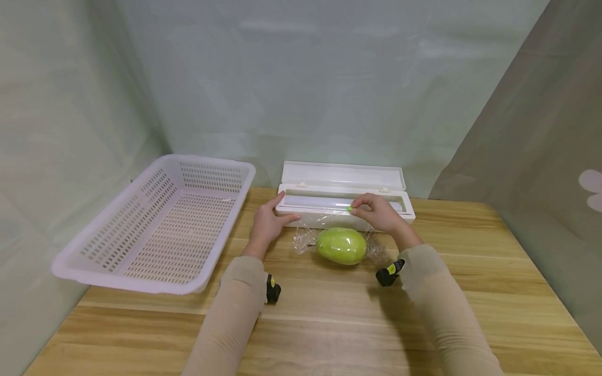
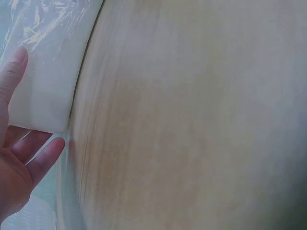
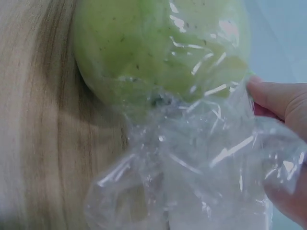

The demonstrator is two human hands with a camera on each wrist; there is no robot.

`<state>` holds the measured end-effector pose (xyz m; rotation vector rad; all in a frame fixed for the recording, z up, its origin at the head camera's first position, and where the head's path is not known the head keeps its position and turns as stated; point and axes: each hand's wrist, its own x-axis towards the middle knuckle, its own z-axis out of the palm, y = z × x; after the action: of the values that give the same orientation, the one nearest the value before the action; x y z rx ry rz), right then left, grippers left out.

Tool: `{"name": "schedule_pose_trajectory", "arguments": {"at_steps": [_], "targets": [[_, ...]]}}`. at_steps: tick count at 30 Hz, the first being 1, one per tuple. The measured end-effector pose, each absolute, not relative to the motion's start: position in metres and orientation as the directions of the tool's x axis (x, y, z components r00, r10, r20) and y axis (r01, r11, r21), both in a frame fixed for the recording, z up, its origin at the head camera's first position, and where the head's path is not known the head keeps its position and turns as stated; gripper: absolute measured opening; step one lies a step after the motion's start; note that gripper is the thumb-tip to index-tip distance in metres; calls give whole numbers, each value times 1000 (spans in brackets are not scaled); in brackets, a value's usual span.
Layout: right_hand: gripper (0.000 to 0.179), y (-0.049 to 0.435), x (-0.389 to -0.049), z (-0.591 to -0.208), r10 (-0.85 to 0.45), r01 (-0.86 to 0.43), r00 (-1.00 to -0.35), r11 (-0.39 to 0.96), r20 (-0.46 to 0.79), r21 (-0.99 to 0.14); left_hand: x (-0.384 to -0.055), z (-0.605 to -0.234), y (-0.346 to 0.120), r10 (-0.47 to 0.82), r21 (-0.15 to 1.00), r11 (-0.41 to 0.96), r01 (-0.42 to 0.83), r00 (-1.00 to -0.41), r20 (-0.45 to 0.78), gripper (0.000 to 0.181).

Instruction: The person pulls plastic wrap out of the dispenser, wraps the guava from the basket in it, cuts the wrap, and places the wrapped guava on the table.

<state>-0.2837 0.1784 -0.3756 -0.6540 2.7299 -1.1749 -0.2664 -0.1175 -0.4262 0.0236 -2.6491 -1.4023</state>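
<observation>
**Grey sheeting, wood-grain table: fruit in film, cutter under the fingers**

Bkgd = smooth grey sheeting (image 1: 282, 78), softly creased, behind a table (image 1: 305, 339) w/ streaky tan grain. The green fruit (image 1: 342, 246) lies on it, just in front of the white box (image 1: 324, 222), btwn the forearms.

Progress, my read: wrapping mostly done. Clear film (image 1: 376, 250) covers the fruit and bunches at both ends. Prob. left: freeing the film from the box & tidying the loose ends. Film overlaps the box front; can't tell if it's cut thru. Lid (image 1: 343, 177) is up.

L hand (image 1: 267, 225): spread at the box's left end, thumb laid along the front face, fingers apart round the end. R hand (image 1: 380, 213): thumb + index pinch the small green slider (image 1: 349, 209) on the box's front edge.

Materials: fruit is a rounded oval, yellow-green w/ tiny dark specks, glossy under the film. Film is thin, crinkly, full of glints; tight over the fruit, loose & puckered past its end. Box is long, smooth, prob. hard plastic, w/ a pale roll (image 1: 320, 201) inside. Basket (image 1: 141, 284) on the L: white, slotted walls, rounded rim.
</observation>
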Motion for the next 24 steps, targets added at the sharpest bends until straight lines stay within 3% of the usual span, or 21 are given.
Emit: {"name": "schedule_pose_trajectory", "arguments": {"at_steps": [24], "targets": [[18, 186, -282, -375, -402, -366, -908, 631, 115, -684, -267, -426, -117, -92, 821, 569, 50, -988, 125, 87]]}}
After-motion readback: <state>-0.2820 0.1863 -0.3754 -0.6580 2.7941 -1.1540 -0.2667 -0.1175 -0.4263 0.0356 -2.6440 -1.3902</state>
